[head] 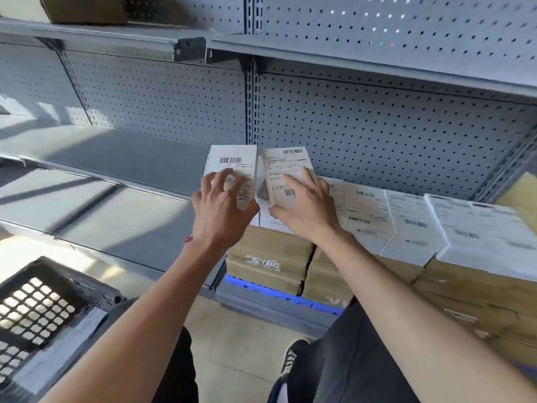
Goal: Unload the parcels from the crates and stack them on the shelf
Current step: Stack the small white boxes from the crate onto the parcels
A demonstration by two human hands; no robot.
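Two labelled parcels [231, 170] [286, 173] were gripped side by side, one per hand [223, 210] [305, 210], long axes pointing into the shelf [130, 158].

Shelf [122, 158], centre left: plain grey, its back panel [377, 126] grey with a regular grid of small dark holes. Parcels [412, 228], centre right: white labels with black barcodes over tan cardboard. Crate [37, 309], lower left: black lattice. Pallet [279, 298], lower centre: blue.
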